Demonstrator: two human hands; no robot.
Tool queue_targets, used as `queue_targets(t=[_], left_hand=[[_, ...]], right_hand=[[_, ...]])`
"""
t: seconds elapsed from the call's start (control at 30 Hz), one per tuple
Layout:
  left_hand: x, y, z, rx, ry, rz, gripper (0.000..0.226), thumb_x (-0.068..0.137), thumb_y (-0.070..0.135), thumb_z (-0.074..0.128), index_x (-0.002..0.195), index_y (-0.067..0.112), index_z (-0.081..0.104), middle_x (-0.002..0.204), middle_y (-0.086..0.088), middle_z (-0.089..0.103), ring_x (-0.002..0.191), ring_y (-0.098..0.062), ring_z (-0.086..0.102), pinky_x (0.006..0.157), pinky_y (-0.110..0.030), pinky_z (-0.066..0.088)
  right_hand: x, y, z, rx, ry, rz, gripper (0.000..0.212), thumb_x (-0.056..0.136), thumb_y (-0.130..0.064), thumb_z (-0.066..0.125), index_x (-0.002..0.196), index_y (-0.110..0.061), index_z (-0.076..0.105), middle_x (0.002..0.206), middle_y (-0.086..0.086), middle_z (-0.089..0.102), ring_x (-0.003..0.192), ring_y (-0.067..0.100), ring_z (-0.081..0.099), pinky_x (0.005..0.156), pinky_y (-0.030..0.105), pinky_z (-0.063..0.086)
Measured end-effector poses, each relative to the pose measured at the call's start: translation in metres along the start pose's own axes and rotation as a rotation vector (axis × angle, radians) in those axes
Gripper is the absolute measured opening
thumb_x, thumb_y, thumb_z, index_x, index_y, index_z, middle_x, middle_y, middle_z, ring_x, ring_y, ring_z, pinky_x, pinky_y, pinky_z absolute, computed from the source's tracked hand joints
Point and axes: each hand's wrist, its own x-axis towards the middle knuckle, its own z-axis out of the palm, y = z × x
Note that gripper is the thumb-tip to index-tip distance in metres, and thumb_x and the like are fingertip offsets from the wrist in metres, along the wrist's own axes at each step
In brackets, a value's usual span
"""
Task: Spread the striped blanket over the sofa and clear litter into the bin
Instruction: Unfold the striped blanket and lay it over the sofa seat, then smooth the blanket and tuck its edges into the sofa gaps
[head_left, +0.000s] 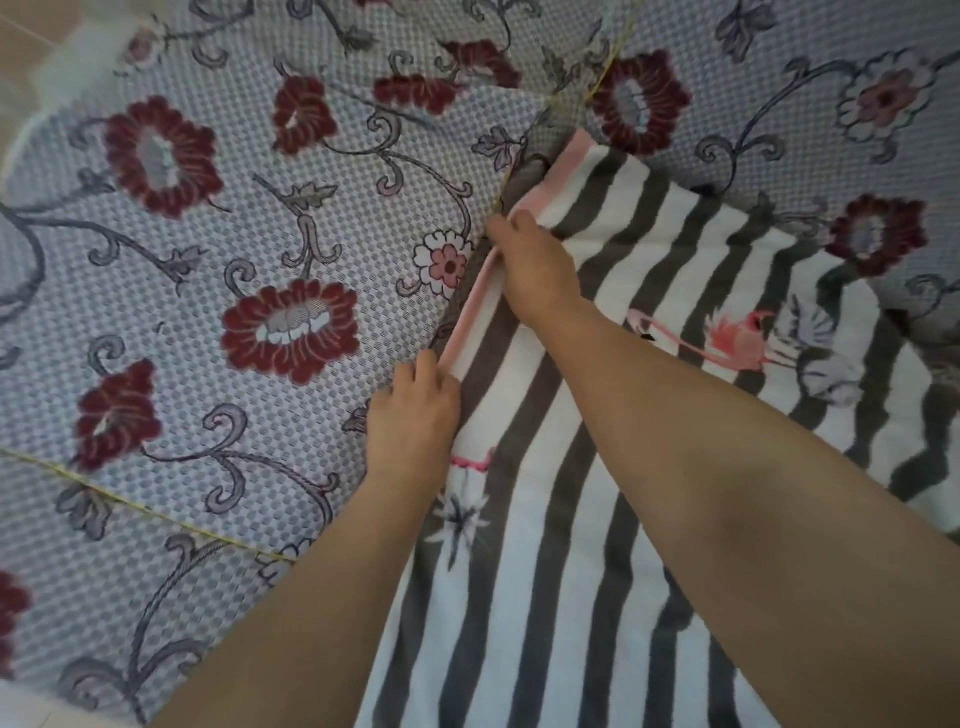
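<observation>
Sofa (218, 322): pale checked upholstery with dark red flowers and grey vines, filling everything left of both hands; thin yellow piping runs along its seams.
Left hand (413, 410): fingers curled onto the blanket's pink edge, pressing it at the sofa seam.
Pink edge (480, 301): a narrow band running up and right from the left hand to the right hand.
Right hand (535, 265): further along the same edge, fingers bent over it; a firm pinch cannot be told.
Striped blanket (597, 519): grey and white stripes with a pink flamingo print, lying on the sofa right of and below both hands, under the forearms.
</observation>
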Motion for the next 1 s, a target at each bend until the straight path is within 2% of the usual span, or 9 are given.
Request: queue_targets(t=[0.13, 0.27, 0.33, 0.43, 0.63, 0.77, 0.87, 0.93, 1.0], left_hand=[[0.009, 0.015, 0.013, 0.104, -0.041, 0.060, 0.029, 0.090, 0.014, 0.047, 0.117, 0.007, 0.054, 0.133, -0.015, 0.034, 0.117, -0.030, 0.038, 0.090, -0.038, 0.038], [0.024, 0.027, 0.026, -0.037, -0.099, 0.197, 0.081, 0.081, 0.025, 0.063, 0.146, 0.003, 0.019, 0.157, -0.015, 0.004, 0.143, -0.033, 0.012, 0.115, -0.043, 0.024], [0.036, 0.033, 0.028, -0.105, -0.140, 0.212, 0.083, 0.088, 0.024, 0.053, 0.149, 0.003, 0.002, 0.159, -0.014, -0.003, 0.147, -0.031, 0.002, 0.120, -0.044, 0.014], [0.055, 0.043, 0.031, -0.142, -0.169, 0.232, 0.070, 0.098, 0.032, 0.037, 0.150, 0.008, -0.003, 0.159, -0.015, -0.003, 0.147, -0.033, 0.002, 0.120, -0.046, 0.013], [0.094, 0.058, 0.027, -0.174, -0.212, 0.214, 0.070, 0.097, 0.037, 0.042, 0.150, 0.011, 0.003, 0.157, -0.019, 0.002, 0.145, -0.040, 0.003, 0.117, -0.049, 0.019], [0.115, 0.070, 0.017, -0.222, -0.053, 0.165, 0.053, 0.089, 0.035, 0.058, 0.128, 0.009, 0.033, 0.148, -0.021, 0.019, 0.128, -0.040, 0.036, 0.096, -0.043, 0.045], [0.126, 0.077, 0.015, -0.214, -0.072, 0.140, 0.063, 0.082, 0.030, 0.069, 0.127, 0.013, 0.027, 0.151, -0.019, 0.014, 0.120, -0.041, 0.042, 0.087, -0.043, 0.049], [0.135, 0.081, 0.017, -0.188, -0.101, 0.157, 0.080, 0.080, 0.028, 0.071, 0.137, 0.017, 0.016, 0.151, -0.020, 0.012, 0.121, -0.044, 0.042, 0.090, -0.045, 0.048], [0.140, 0.083, 0.017, -0.161, -0.136, 0.168, 0.095, 0.081, 0.029, 0.070, 0.145, 0.022, 0.000, 0.153, -0.020, 0.008, 0.121, -0.046, 0.040, 0.089, -0.045, 0.047]], right_hand=[[-0.007, 0.013, 0.006, 0.038, -0.277, 0.047, 0.070, 0.083, 0.001, 0.047, 0.145, -0.016, 0.020, 0.113, 0.022, 0.054, 0.097, 0.038, 0.057, 0.073, 0.040, 0.045], [-0.001, 0.032, -0.004, -0.028, 0.010, -0.009, 0.045, 0.080, 0.003, 0.045, 0.124, -0.007, 0.043, 0.106, 0.018, 0.057, 0.095, 0.038, 0.054, 0.073, 0.042, 0.043], [0.012, 0.046, -0.011, -0.080, 0.114, 0.078, 0.046, 0.083, -0.001, 0.045, 0.128, -0.007, 0.044, 0.117, 0.016, 0.055, 0.107, 0.036, 0.049, 0.085, 0.043, 0.040], [0.036, 0.070, -0.018, -0.117, 0.061, 0.261, 0.042, 0.092, -0.014, 0.042, 0.134, -0.011, 0.041, 0.132, 0.015, 0.048, 0.121, 0.036, 0.042, 0.098, 0.044, 0.034], [0.071, 0.107, -0.024, -0.044, -0.019, 0.380, 0.042, 0.097, -0.022, 0.039, 0.138, -0.011, 0.038, 0.136, 0.018, 0.046, 0.126, 0.038, 0.040, 0.101, 0.046, 0.034], [0.088, 0.122, -0.028, 0.116, 0.002, 0.407, 0.052, 0.099, -0.019, 0.040, 0.148, -0.011, 0.023, 0.135, 0.020, 0.048, 0.122, 0.039, 0.046, 0.095, 0.042, 0.043], [0.102, 0.125, -0.028, 0.149, 0.061, 0.439, 0.058, 0.097, -0.015, 0.044, 0.150, -0.019, 0.019, 0.132, 0.018, 0.053, 0.115, 0.037, 0.052, 0.089, 0.039, 0.047], [0.109, 0.129, -0.023, 0.115, 0.083, 0.475, 0.051, 0.096, -0.016, 0.048, 0.144, -0.020, 0.031, 0.128, 0.016, 0.057, 0.112, 0.035, 0.055, 0.086, 0.038, 0.048], [0.115, 0.133, -0.023, 0.049, 0.140, 0.492, 0.027, 0.095, -0.016, 0.048, 0.121, -0.010, 0.055, 0.117, 0.017, 0.061, 0.109, 0.034, 0.058, 0.080, 0.034, 0.045]])
